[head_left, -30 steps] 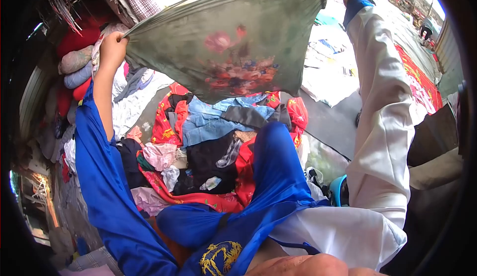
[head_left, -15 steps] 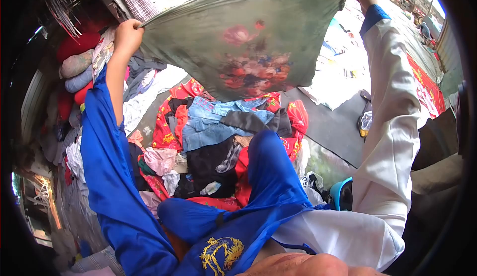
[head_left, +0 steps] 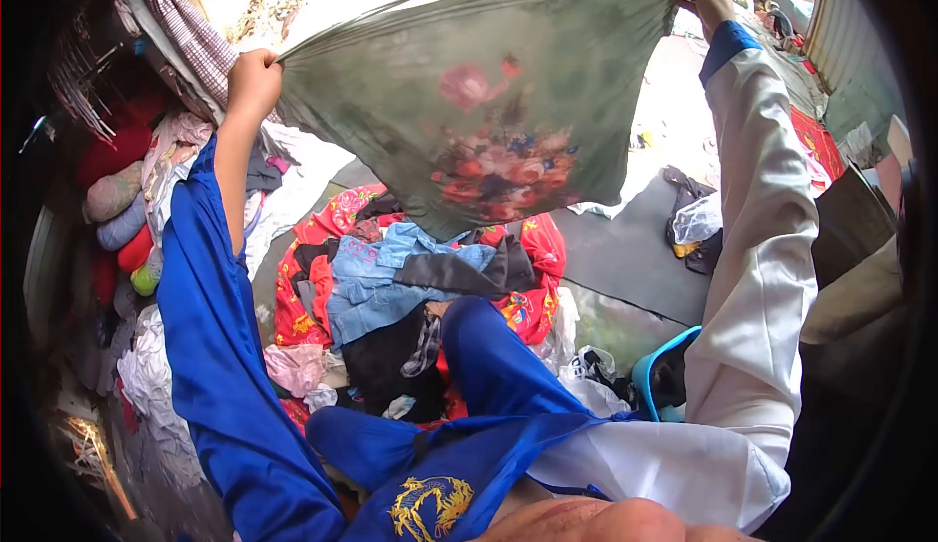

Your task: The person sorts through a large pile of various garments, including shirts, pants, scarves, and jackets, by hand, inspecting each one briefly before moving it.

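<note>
A grey-green cloth with a printed bunch of pink and red flowers hangs spread between both raised hands. My left hand is closed on its upper left corner. At the upper right, my right hand grips the other corner. The cloth sags in the middle, its lower edge just over a pile of clothes. In that pile lie a blue denim garment, red patterned cloth and a black garment.
Rolled and heaped fabrics are stacked at the left. A blue basin with dark contents stands near my right elbow. Beyond the pile lie a dark mat and a clear plastic bag on dark cloth.
The view has shifted, so the clothes pile and my knee appear further left. The held cloth's lower edge hangs somewhat lower. Both hands keep their hold on it.
</note>
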The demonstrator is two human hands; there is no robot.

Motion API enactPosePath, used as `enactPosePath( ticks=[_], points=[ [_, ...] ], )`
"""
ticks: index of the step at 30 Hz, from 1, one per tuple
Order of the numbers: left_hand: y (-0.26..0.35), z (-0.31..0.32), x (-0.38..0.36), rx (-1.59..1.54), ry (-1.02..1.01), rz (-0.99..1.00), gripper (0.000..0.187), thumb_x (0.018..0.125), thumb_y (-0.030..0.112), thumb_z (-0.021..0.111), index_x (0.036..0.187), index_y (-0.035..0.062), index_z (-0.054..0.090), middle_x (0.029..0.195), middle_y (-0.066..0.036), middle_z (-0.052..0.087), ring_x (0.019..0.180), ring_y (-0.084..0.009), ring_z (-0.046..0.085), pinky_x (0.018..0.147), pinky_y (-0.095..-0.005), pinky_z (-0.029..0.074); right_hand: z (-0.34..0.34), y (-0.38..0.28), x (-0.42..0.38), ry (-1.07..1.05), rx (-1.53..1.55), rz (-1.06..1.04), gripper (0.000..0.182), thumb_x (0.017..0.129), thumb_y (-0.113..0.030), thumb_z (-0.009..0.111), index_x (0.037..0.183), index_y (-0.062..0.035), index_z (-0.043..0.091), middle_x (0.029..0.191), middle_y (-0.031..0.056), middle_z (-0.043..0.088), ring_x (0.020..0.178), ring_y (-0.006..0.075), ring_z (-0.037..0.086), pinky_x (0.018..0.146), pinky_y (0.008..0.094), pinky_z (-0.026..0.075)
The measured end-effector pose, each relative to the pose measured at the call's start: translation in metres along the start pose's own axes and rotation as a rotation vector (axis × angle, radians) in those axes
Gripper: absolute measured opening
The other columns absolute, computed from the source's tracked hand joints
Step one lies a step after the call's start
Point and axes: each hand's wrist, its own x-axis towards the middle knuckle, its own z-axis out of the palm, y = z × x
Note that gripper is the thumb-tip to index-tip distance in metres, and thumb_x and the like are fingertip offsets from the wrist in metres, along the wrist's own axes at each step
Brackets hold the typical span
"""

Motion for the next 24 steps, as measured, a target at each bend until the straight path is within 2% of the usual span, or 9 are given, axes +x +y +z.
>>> enactPosePath(
  ticks=[1, 2, 3, 7, 10, 15, 24],
  points=[
    [0.002, 0.007, 0.004, -0.019, 0.011, 0.020, 0.017, 0.085, 0.015, 0.064, 0.089, 0.0017, 0.073, 0.084, -0.020, 0.070, 0.083, -0.0345, 0.070, 0.077, -0.0412, 0.052, 0.017, -0.027, -0.031, 0.057, -0.085, 0.011, 0.027, 0.099, -0.014, 0.049, 0.118, 0.0010, 0.060, 0.107, 0.0119, 0.068, 0.093, 0.0220, 0.070, 0.084, 0.0338, 0.058],
    [0.001, 0.016, 0.008, -0.016, 0.061, 0.112, 0.016, 0.084, 0.015, 0.065, 0.089, 0.0012, 0.072, 0.083, -0.022, 0.070, 0.082, -0.0363, 0.069, 0.076, -0.0418, 0.052, 0.012, -0.025, -0.034, 0.052, -0.068, -0.021, 0.025, 0.098, -0.013, 0.049, 0.116, 0.0005, 0.061, 0.106, 0.0112, 0.068, 0.091, 0.0212, 0.070, 0.081, 0.0328, 0.058],
    [0.013, 0.018, 0.009, -0.017, 0.029, 0.092, 0.016, 0.083, 0.013, 0.064, 0.088, 0.0007, 0.072, 0.082, -0.022, 0.069, 0.080, -0.0375, 0.068, 0.075, -0.0424, 0.052, 0.007, -0.026, -0.039, 0.056, -0.072, -0.014, 0.024, 0.097, -0.012, 0.049, 0.114, 0.0007, 0.062, 0.104, 0.0107, 0.069, 0.088, 0.0214, 0.071, 0.078, 0.0326, 0.059],
    [0.027, 0.043, 0.021, -0.058, -0.010, 0.109, 0.016, 0.086, 0.012, 0.060, 0.087, 0.0001, 0.070, 0.080, -0.021, 0.069, 0.077, -0.0343, 0.069, 0.073, -0.0418, 0.052, -0.014, -0.021, -0.052, 0.119, -0.124, -0.024, 0.026, 0.097, -0.013, 0.052, 0.115, 0.0017, 0.064, 0.100, 0.0092, 0.069, 0.082, 0.0189, 0.069, 0.073, 0.0303, 0.057],
    [0.043, 0.059, 0.025, -0.056, -0.049, 0.137, 0.012, 0.084, 0.008, 0.063, 0.087, 0.0001, 0.070, 0.081, -0.019, 0.070, 0.078, -0.0317, 0.069, 0.074, -0.0405, 0.052, -0.033, -0.012, -0.056, 0.160, -0.122, 0.037, 0.024, 0.096, -0.012, 0.053, 0.111, 0.0015, 0.066, 0.096, 0.0096, 0.070, 0.080, 0.0185, 0.070, 0.072, 0.0308, 0.058],
    [0.070, 0.088, 0.034, -0.046, -0.037, 0.170, 0.012, 0.080, 0.009, 0.068, 0.078, -0.0008, 0.062, 0.075, -0.018, 0.066, 0.073, -0.0327, 0.065, 0.070, -0.0418, 0.050, -0.062, 0.008, -0.049, 0.171, -0.161, 0.064, 0.022, 0.096, -0.013, 0.055, 0.110, 0.0003, 0.066, 0.095, 0.0109, 0.070, 0.079, 0.0194, 0.070, 0.070, 0.0321, 0.059],
    [0.109, 0.128, 0.043, -0.111, -0.001, 0.148, 0.007, 0.078, 0.005, 0.064, 0.077, -0.0008, 0.062, 0.074, -0.020, 0.066, 0.072, -0.0351, 0.065, 0.071, -0.0425, 0.050, -0.103, 0.016, -0.038, 0.182, -0.186, 0.080, 0.018, 0.096, -0.010, 0.055, 0.105, -0.0007, 0.067, 0.092, 0.0083, 0.070, 0.081, 0.0180, 0.070, 0.076, 0.0322, 0.059]
  ],
)
